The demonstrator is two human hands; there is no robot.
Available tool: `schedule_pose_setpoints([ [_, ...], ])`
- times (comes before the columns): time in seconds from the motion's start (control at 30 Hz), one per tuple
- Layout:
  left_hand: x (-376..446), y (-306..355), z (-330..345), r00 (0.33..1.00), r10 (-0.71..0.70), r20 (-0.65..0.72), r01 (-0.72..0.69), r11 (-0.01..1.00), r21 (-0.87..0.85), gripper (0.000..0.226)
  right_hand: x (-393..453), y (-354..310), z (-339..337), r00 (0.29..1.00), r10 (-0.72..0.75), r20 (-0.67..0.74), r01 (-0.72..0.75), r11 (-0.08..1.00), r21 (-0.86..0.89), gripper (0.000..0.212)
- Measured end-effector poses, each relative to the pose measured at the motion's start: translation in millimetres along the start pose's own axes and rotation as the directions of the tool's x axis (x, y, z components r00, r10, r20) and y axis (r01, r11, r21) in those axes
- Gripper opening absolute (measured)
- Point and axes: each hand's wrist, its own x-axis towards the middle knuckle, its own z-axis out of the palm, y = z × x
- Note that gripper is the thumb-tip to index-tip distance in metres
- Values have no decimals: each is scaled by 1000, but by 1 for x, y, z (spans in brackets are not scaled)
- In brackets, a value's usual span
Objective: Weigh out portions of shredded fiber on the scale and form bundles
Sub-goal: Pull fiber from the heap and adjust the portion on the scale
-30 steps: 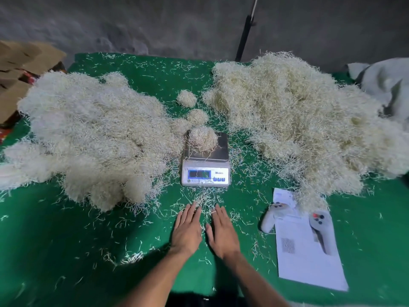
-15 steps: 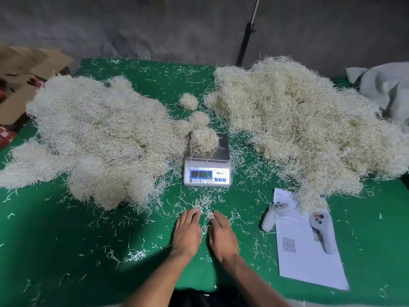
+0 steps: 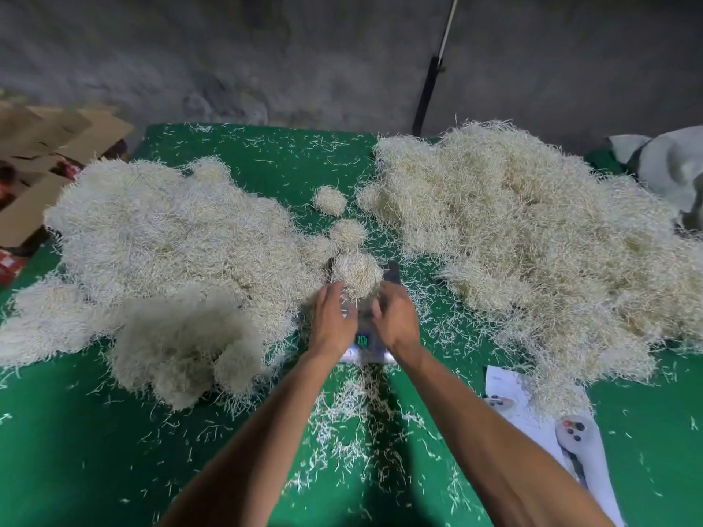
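Observation:
A round clump of pale shredded fiber [image 3: 357, 273] sits on the scale [image 3: 392, 273], which my hands mostly hide; only a far corner and part of the lit display show. My left hand [image 3: 330, 323] and my right hand [image 3: 395, 317] reach over the scale, one on each side. Their fingertips are at the clump's near edge and the fingers look loosely extended, though blurred. Two small formed bundles [image 3: 329, 199] [image 3: 348, 232] lie beyond the scale. A big loose fiber pile [image 3: 171, 241] lies to the left and another fiber pile [image 3: 532, 230] to the right.
The green table cover [image 3: 76, 450] is strewn with loose strands. A paper sheet [image 3: 502, 382] with two white controllers [image 3: 574, 435] lies at the near right. Cardboard [image 3: 57, 146] sits at the far left, grey cloth [image 3: 669, 165] at the far right, and a black pole [image 3: 430, 93] behind.
Both hands lifted off the table in front of the scale and moved forward over it to the clump on the platform. The camera tilted and moved closer.

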Motion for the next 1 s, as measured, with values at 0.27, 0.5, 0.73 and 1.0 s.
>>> schedule_pose_setpoints([
  [0.27, 113, 7, 4, 973, -211, 95, 215, 976, -34, 96, 75, 2, 21, 974, 205, 96, -225, 925, 307, 28],
  [0.5, 125, 16, 14, 930, -356, 94, 368, 910, -190, 123, 85, 1, 8, 977, 112, 179, -199, 771, 605, 36],
  [0.73, 110, 40, -13, 838, -383, 389, 533, 728, -431, 116, 101, -4, -47, 950, 26, 312, -194, 831, 522, 29],
  [1.0, 95, 43, -32, 824, -327, 463, 545, 682, -488, 86, 103, -4, -76, 915, 71, 396, -303, 771, 561, 37],
])
